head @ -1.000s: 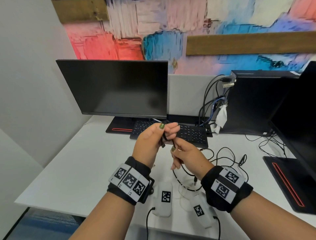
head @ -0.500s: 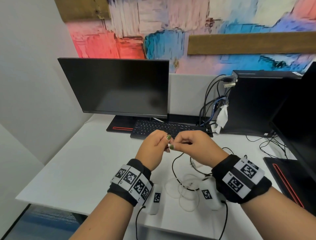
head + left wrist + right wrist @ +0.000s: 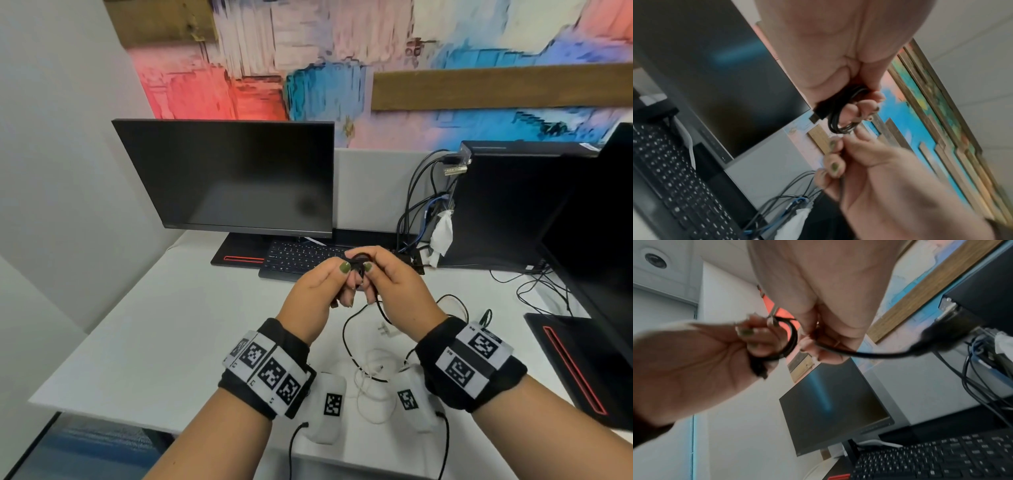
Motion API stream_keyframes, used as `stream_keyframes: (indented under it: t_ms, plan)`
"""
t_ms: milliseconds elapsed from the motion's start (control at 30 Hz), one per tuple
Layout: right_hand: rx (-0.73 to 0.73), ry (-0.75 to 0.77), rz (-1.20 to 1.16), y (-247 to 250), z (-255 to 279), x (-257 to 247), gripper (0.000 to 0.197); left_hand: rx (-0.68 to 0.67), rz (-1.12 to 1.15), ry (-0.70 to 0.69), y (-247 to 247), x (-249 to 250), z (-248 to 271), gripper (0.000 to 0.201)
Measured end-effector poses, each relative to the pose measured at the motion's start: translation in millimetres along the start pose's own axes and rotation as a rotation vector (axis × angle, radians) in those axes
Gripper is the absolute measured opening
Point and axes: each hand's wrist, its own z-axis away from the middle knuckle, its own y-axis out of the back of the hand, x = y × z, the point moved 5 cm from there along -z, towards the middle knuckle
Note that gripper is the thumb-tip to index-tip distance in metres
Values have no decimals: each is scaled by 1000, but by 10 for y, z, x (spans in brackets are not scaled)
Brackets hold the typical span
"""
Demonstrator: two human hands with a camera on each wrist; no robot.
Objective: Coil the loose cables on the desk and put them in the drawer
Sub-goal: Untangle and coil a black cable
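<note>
Black cable [image 3: 356, 265] looped round left hand [image 3: 317, 294] fingers [image 3: 854, 111], pinched by right hand [image 3: 394, 287], both curled tight

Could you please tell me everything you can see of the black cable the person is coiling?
The black cable is thin, round and rubbery-looking. A few small loops are wound around the left hand fingers, a black rectangular plug sticking out beside them. The right hand pinches the next stretch; the rest hangs in a slack curve to the white desk.
</note>
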Motion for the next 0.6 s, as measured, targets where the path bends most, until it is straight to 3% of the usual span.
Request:
stream_keyframes:
  t_ms: [100, 200, 300, 433, 533, 600]
  plan:
    - [-32, -46, -48, -97, 68, 16, 43, -16, 133, 16, -22, 35, 1, 32]
    - [-137, -134, -119, -221, 124, -25, 32, 24, 188, 31, 14, 28, -18, 48]
    - [-235, -174, 130, -279, 158, 44, 29, 106, 184, 34, 72, -3, -38, 32]
    - [-418, -90, 373, -348, 234, 47, 15, 199, 162, 21, 171, -26, -38, 31]
    - [-496, -64, 540, -377, 262, 30, 42, 299, 89, 25, 264, -57, -30, 23]
    - [-507, -30, 640, -387, 266, 20, 45, 348, -71, 8, 314, -60, -17, 28]
